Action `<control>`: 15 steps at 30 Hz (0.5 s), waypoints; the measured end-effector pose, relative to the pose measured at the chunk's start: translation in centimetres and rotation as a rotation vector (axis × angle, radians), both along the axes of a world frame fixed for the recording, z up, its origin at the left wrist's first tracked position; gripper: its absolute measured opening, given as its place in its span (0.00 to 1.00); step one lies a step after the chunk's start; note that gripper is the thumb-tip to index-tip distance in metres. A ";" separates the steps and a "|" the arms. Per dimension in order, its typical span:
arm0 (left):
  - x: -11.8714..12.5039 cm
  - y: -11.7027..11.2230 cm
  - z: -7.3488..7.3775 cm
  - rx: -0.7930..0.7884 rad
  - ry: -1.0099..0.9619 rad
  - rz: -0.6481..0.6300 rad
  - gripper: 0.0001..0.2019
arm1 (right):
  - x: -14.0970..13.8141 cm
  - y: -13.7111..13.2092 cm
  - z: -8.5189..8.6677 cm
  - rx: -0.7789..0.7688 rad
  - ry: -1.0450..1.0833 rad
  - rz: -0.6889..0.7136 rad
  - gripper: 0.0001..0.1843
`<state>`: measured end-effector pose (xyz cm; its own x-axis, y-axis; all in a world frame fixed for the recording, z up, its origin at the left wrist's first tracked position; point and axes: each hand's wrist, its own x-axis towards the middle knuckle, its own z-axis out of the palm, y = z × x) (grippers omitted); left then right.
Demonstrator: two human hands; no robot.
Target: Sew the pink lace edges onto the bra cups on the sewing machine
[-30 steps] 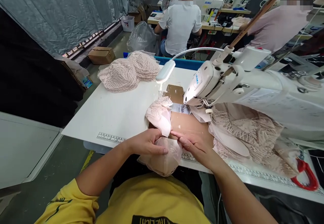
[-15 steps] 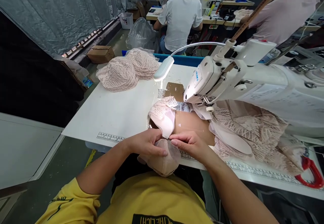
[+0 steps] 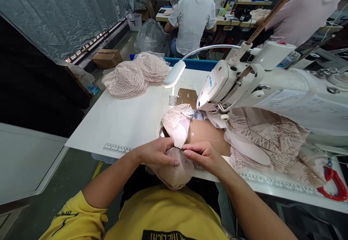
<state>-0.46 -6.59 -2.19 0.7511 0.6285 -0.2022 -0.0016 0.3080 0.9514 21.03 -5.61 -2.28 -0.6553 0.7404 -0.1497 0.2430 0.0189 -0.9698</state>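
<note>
A pale pink bra cup with lace point(image 3: 176, 124) lies at the table's front edge, joined at a narrow point to a beige bra cup point(image 3: 175, 175) that hangs over my lap. My left hand point(image 3: 161, 153) pinches the beige cup near the join, thumb on top. At the same join, my right hand point(image 3: 202, 154) is closed, its thumb and forefinger together on a small dark thin thing point(image 3: 178, 148) whose kind I cannot make out. Just beyond both hands stands the head of a white sewing machine point(image 3: 217, 84).
Stacked lace cups point(image 3: 127, 79) sit at the table's point(image 3: 127, 117) back left. Lace pieces point(image 3: 272, 138) heap beneath the machine arm, near red-handled scissors point(image 3: 335, 185). A lamp point(image 3: 175, 74) hangs over the work. Two people point(image 3: 194, 22) sit at other machines ahead.
Both hands keep almost the same place at the join. The pink cup has shifted slightly to the right, and the view has moved a little.
</note>
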 end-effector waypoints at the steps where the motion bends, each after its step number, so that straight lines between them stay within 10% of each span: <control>1: 0.0 0.0 -0.1 0.025 0.017 0.009 0.19 | 0.0 0.0 0.0 0.000 0.004 -0.013 0.21; 6: -1.1 0.2 0.6 0.156 0.141 -0.038 0.25 | 0.8 -0.1 -0.2 0.082 -0.078 -0.069 0.21; 10: -4.9 1.6 2.5 0.205 0.333 -0.092 0.18 | 3.1 -0.1 -0.7 0.470 -0.403 -0.167 0.19; 15: -10.0 4.8 4.2 0.629 1.031 0.334 0.24 | 5.3 -0.1 -1.3 0.834 -0.708 -0.163 0.19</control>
